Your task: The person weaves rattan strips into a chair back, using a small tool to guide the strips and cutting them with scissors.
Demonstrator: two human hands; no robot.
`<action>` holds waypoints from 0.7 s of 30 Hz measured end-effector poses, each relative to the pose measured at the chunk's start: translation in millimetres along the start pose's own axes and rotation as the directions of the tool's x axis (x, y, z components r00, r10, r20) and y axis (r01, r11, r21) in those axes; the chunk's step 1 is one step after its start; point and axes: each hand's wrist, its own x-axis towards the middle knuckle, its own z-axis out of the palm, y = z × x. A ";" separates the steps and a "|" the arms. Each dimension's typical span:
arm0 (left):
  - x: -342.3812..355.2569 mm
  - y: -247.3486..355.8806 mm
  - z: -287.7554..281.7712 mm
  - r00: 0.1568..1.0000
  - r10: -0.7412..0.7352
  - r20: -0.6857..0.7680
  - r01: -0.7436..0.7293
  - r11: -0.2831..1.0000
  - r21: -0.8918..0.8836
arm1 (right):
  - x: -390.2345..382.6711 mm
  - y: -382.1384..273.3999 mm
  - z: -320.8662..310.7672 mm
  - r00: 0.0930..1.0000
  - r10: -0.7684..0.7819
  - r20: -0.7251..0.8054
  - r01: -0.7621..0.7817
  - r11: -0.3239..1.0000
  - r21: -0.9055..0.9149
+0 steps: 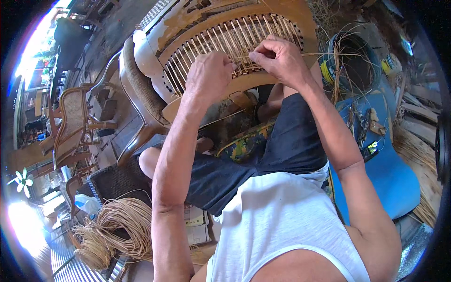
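An oval wooden chair frame (pixel 235 84) lies in front of me, with light cane strands (pixel 223 40) strung across its opening through holes along the rim. My left hand (pixel 206 75) is closed over the near left part of the strands. Its fingertips are pressed together near a crosswise cane strand (pixel 243 57). To its right, my right hand (pixel 282 58) is closed, thumb and index finger pinching that strand above the near rim. What the left fingers grip is partly hidden by the hand.
A big coil of cane (pixel 124 225) lies at lower left. Wooden chairs (pixel 73 117) stand at left. On the right are a dark bucket (pixel 354 61) with loose cane hanging over it and a blue plastic chair (pixel 385 174) with tools (pixel 364 124) on it.
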 end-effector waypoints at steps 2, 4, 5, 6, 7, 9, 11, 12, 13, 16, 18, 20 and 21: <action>-0.2 -7.5 5.1 0.996 0.035 -0.077 -0.038 0.998 -0.048 | 0.9 -0.6 0.5 0.999 -0.026 0.020 0.026 0.999 -0.041; -1.3 -12.6 7.2 0.989 -0.133 0.069 0.148 0.947 -0.286 | 1.3 -0.6 1.7 0.998 -0.048 0.042 0.051 0.995 -0.082; -1.6 -14.6 9.3 0.989 -0.133 0.068 0.148 0.945 -0.291 | 1.1 0.0 2.8 0.998 -0.064 0.016 0.065 0.994 -0.086; -1.9 -17.2 12.6 0.992 -0.114 0.056 0.126 0.936 -0.329 | 0.9 0.3 3.7 0.997 -0.079 -0.009 0.078 0.993 -0.089; -2.8 -19.3 13.5 0.994 -0.097 0.041 0.105 0.925 -0.365 | 0.7 -0.8 4.9 0.997 -0.082 -0.005 0.081 0.993 -0.090; -4.4 -24.0 15.1 0.996 -0.086 0.031 0.091 0.917 -0.388 | -0.5 -3.5 7.2 0.996 -0.085 -0.007 0.084 0.993 -0.087; -5.5 -27.6 18.6 0.997 -0.070 0.024 0.074 0.908 -0.413 | 0.0 -4.9 9.4 0.996 -0.093 0.008 0.093 0.988 -0.126; -6.9 -29.6 20.4 0.996 -0.087 0.017 0.084 0.877 -0.473 | 0.5 -6.0 11.1 0.995 -0.101 0.021 0.103 0.982 -0.160; -7.3 -28.6 20.4 0.995 -0.102 0.012 0.092 0.842 -0.532 | 0.2 -8.1 13.9 0.995 -0.099 0.022 0.101 0.981 -0.166; -4.1 -27.5 17.6 0.991 -0.130 0.046 0.135 0.863 -0.486 | -3.1 -17.9 20.9 0.994 -0.096 0.052 0.108 0.925 -0.363; -5.9 -28.6 20.1 0.992 -0.123 0.007 0.112 0.878 -0.465 | -3.5 -26.7 20.3 0.995 -0.034 0.089 0.065 0.924 -0.378; -6.9 -26.3 25.1 0.993 -0.111 -0.030 0.086 0.892 -0.445 | -8.7 -26.6 23.1 0.992 -0.110 0.061 0.125 0.911 -0.392; -7.8 -25.2 27.3 0.989 -0.100 -0.111 0.053 0.930 -0.365 | -10.7 -26.0 25.8 0.983 -0.183 0.029 0.178 0.897 -0.405</action>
